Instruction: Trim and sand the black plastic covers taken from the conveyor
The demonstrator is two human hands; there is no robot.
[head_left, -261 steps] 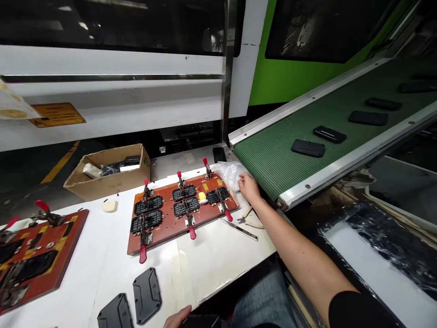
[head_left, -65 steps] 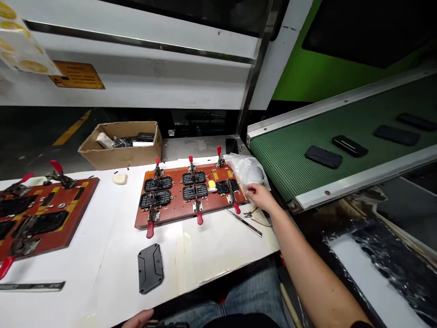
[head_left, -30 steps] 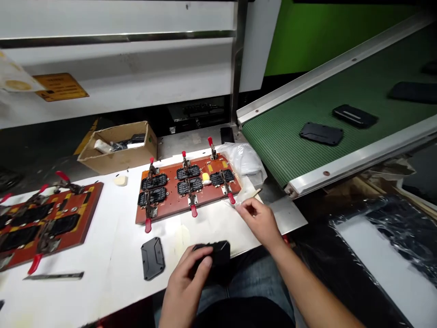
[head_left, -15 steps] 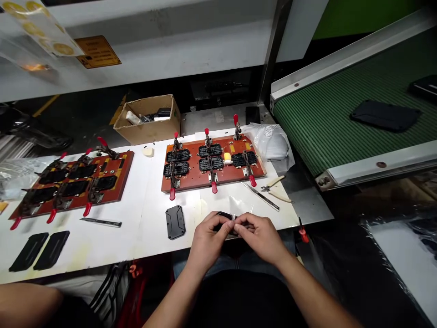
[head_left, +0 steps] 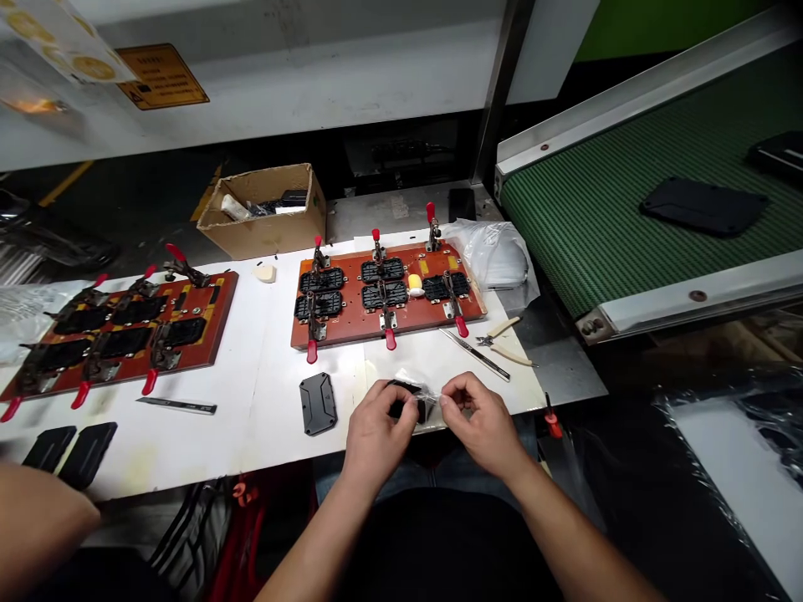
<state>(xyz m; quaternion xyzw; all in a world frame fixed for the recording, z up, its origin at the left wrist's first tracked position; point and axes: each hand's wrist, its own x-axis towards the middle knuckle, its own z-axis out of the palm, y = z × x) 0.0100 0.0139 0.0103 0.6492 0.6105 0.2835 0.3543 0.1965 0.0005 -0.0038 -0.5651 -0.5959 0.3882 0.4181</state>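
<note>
Near the table's front edge, my left hand [head_left: 377, 431] is closed around a black plastic piece [head_left: 419, 411], mostly hidden by the fingers. My right hand [head_left: 482, 426] pinches a thin strip of clear film [head_left: 430, 394] that stretches across from that piece. A dark grey plastic cover [head_left: 319, 405] lies flat to the left of my hands. Beyond them sits a reddish-brown fixture board [head_left: 351, 329], with several black ribbed parts under red-handled toggle clamps. A craft knife [head_left: 477, 354] and cream-handled nippers [head_left: 507, 352] rest just past my right hand.
Another clamp board [head_left: 217, 333], a knife [head_left: 177, 406] and two black covers [head_left: 91, 456] are at left, near another person's arm [head_left: 43, 518]. A cardboard box [head_left: 263, 238] stands at the back. The green conveyor [head_left: 583, 209] on the right carries a black cover [head_left: 703, 206].
My hands have moved apart, my right hand going rightward, and the clear film now spans the gap between them. The other person's arm has come further up at the left edge.
</note>
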